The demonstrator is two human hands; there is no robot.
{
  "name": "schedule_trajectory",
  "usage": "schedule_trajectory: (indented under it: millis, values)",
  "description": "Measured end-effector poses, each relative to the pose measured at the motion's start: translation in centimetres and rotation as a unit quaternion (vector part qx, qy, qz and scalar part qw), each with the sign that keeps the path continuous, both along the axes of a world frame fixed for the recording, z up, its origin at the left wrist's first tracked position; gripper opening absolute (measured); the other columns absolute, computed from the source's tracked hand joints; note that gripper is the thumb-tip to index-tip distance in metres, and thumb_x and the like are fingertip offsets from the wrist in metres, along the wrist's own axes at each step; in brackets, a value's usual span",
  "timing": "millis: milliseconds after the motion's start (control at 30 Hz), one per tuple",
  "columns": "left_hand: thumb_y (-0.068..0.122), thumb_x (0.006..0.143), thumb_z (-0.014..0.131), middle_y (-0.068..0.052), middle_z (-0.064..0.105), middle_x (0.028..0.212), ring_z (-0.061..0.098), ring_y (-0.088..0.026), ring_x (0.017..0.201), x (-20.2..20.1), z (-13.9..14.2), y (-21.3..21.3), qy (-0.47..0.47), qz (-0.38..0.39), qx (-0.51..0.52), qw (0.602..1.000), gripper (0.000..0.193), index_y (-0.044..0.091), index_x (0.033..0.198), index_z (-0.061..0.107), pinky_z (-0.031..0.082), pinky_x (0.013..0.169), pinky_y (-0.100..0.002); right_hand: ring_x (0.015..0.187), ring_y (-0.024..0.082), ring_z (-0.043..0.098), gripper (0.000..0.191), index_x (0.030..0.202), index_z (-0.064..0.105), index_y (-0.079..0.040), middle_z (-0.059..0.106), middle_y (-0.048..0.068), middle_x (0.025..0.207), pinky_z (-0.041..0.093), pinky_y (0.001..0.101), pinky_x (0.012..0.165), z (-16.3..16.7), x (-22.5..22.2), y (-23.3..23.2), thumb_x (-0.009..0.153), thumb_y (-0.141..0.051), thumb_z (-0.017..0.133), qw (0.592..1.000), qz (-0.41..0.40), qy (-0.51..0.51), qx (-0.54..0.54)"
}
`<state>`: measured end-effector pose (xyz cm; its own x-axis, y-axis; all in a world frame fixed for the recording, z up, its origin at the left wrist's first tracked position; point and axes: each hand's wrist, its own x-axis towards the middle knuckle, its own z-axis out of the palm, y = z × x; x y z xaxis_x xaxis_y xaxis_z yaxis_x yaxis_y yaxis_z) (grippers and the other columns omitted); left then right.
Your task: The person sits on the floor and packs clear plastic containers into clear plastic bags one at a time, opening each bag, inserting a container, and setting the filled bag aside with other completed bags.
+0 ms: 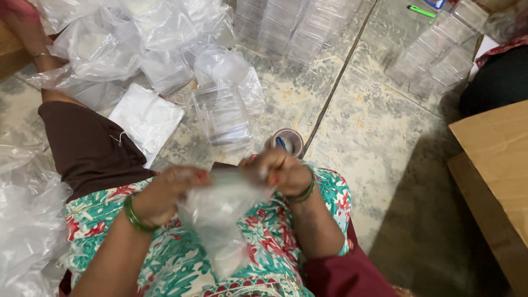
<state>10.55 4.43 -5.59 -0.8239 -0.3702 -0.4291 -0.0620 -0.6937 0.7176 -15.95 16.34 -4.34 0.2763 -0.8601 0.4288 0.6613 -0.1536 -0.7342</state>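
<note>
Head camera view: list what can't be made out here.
- Clear plastic bag held by the left hand and right hand: motion-blurred, contents unclear.
- Tape roll: partly behind the right hand.
- Cardboard box: cut by the right edge.

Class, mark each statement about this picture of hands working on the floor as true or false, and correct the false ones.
1. Both hands, the left hand and the right hand, grip a clear plastic bag. True.
2. A green pen lies on the floor at the upper right. True.
3. The cardboard box stands at the left edge. False: it stands at the right edge.
4. The roll of tape lies on the lap. False: it lies on the floor beyond the hands.
5. Clear plastic boxes are stacked on the floor. True.
</note>
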Motion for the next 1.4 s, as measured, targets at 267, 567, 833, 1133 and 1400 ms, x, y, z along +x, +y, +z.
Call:
schedule_trajectory:
  millis: [267, 567, 833, 1133, 1400]
  values:
    - [0.015, 0.086, 0.074, -0.003, 0.073, 0.098, 0.069, -0.016, 0.089, -4.7, 2.4, -7.7, 0.121, 0.25, -0.031, 0.96, 0.019, 0.007, 0.103, 0.072, 0.056, 0.084, -0.034, 0.091, 0.016, 0.059, 0.025, 0.116, 0.056, -0.004, 0.059, 0.004, 0.103, 0.047, 0.0328, 0.086, -0.4, -4.5, -9.6, 0.093, -0.003, 0.067, 0.952, -0.182, -0.12, 0.213]
    - [0.022, 0.078, 0.081, -0.006, 0.072, 0.093, 0.065, -0.014, 0.073, -11.4, -0.4, -10.5, -0.177, 0.379, -0.263, 0.869, 0.032, 0.004, 0.103, 0.072, 0.052, 0.066, -0.032, 0.088, 0.015, 0.059, 0.018, 0.111, 0.06, -0.004, 0.062, 0.003, 0.098, 0.048, 0.0308, 0.082, -4.7, -6.1, -19.3, 0.094, -0.006, 0.067, 0.768, -0.305, 0.524, 0.205]
    - [0.024, 0.101, 0.068, -0.007, 0.078, 0.098, 0.06, -0.031, 0.062, -10.0, 0.9, -2.0, -0.25, 0.379, -0.501, 0.737, 0.017, 0.012, 0.114, 0.071, 0.049, 0.065, -0.041, 0.086, 0.013, 0.059, 0.013, 0.107, 0.064, -0.004, 0.064, 0.002, 0.095, 0.048, 0.0291, 0.079, -8.8, -4.9, -13.1, 0.096, -0.009, 0.066, 0.798, -0.394, 0.435, 0.138]
    - [0.019, 0.1, 0.068, -0.006, 0.074, 0.089, 0.07, -0.016, 0.079, -2.4, -8.9, 4.9, -0.193, 0.307, -0.559, 0.746, 0.011, 0.009, 0.104, 0.068, 0.055, 0.075, -0.032, 0.083, 0.012, 0.059, 0.01, 0.103, 0.068, -0.004, 0.067, 0.002, 0.091, 0.048, 0.0271, 0.076, -22.2, 5.7, -2.0, 0.097, -0.012, 0.066, 0.866, -0.358, 0.141, 0.318]
    - [0.016, 0.084, 0.066, -0.002, 0.066, 0.077, 0.061, -0.011, 0.065, 2.2, -11.8, 2.5, -0.152, 0.073, -0.281, 0.945, 0.051, 0.011, 0.134, 0.057, 0.052, 0.064, -0.029, 0.065, 0.005, 0.051, 0.003, 0.096, 0.067, -0.007, 0.064, -0.003, 0.08, 0.041, 0.0219, 0.058, -20.6, 6.1, -3.8, 0.096, -0.01, 0.066, 0.85, -0.318, 0.231, 0.351]
